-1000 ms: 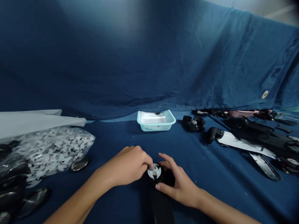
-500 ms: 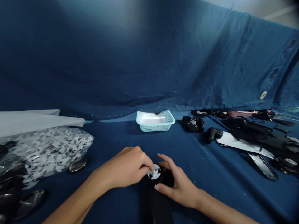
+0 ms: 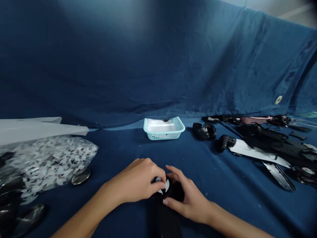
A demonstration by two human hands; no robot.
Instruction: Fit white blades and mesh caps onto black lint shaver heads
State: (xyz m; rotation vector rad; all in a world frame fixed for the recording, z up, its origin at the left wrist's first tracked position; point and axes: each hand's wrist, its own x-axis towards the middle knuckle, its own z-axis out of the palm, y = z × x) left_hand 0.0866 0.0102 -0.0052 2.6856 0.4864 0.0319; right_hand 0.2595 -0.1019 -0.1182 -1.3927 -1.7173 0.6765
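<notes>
A long black plastic part (image 3: 169, 219) with a round end lies in front of me, pointing towards me. White curved pieces (image 3: 167, 185) show on that round end. Over it, the thumb and index finger of my left hand (image 3: 138, 180) are pinched together on a small white piece; the fingertips partly cover it. My right hand (image 3: 189, 198) curls round the right side of the black part's round end, thumb at the near edge and fingers at the far edge. The dark part's outline beneath that palm is hard to make out.
At the left lie a clear bag of small white pieces (image 3: 59, 162), a dark oval disc (image 3: 81, 176) and several black glossy parts (image 3: 29, 219). A light-blue basket (image 3: 164, 136) stands at the back. Black and white parts (image 3: 257, 152) are heaped on the right. A blue cloth (image 3: 148, 66) hangs behind.
My left thumb and index finger have come together at the round end, where the index fingertip was pressing on the white piece. My right hand stays round the black part.
</notes>
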